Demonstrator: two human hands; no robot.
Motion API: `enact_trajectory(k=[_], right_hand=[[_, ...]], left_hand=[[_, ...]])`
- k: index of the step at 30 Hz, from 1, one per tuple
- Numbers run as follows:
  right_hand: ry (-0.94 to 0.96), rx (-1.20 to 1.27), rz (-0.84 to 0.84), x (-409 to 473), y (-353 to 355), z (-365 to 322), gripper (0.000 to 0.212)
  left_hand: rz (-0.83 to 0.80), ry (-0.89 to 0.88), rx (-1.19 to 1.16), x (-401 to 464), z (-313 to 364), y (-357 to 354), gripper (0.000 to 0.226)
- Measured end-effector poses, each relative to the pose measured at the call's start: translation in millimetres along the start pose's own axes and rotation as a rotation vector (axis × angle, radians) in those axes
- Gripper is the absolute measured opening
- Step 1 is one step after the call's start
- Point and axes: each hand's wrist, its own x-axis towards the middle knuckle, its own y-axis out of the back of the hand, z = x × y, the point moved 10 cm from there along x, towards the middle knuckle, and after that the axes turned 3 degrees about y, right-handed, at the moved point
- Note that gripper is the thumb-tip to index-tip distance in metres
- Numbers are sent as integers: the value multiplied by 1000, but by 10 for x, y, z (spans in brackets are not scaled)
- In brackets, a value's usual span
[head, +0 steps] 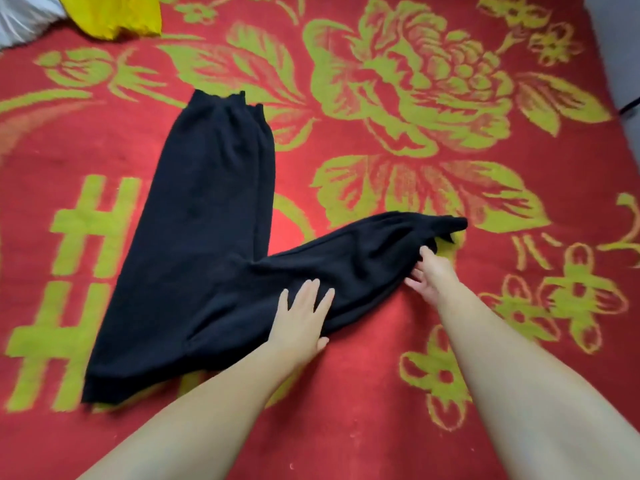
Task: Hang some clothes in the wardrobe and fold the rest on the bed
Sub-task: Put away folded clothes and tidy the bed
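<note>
Black soft-fabric trousers lie on the bed's red blanket with yellow-green flower pattern. One leg runs straight away from the viewer; the other is swung out to the right. Left hand lies flat on the fabric near the crotch, fingers straight and spread. Right hand is at the right leg's lower edge, fingers curled into the cloth. Yellow cloth lies at the far left corner.

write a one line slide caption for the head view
Left hand presses flat on black trousers spread on the red floral blanket; right hand grips one leg.
</note>
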Motion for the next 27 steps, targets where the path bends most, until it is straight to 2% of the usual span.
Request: enact_trajectory(k=[2, 4, 7, 8, 10, 13, 16, 20, 21, 24, 27], right_hand=[[-29, 248, -32, 111, -209, -83, 37], [19, 415, -39, 196, -294, -307, 36], [275, 455, 40, 188, -78, -839, 49], [321, 470, 58, 174, 45, -947, 51], [298, 534, 128, 177, 348, -961, 42], [187, 462, 295, 265, 856, -716, 49], [88, 309, 335, 327, 1054, -343, 35], [141, 91, 511, 215, 1154, -50, 57], [157, 13, 492, 198, 1096, -23, 61], [158, -90, 289, 204, 805, 64, 61], [47, -48, 161, 257, 640, 36, 31]], left_hand=[[-11, 34, 41, 97, 57, -123, 91], [-13, 59, 73, 101, 53, -182, 85], [16, 47, 48, 40, -16, -164, 86], [13, 30, 38, 15, -33, -158, 87], [-3, 0, 18, -27, -49, -155, 92], [-28, -12, 22, -41, -25, -182, 97], [-11, 27, 14, -42, -1, -216, 94], [3, 28, 0, -59, 7, -244, 90], [-2, 19, -1, -61, 6, -251, 90], [-14, 0, -10, -87, -28, -252, 89], [-15, -5, -16, -100, -39, -240, 90]])
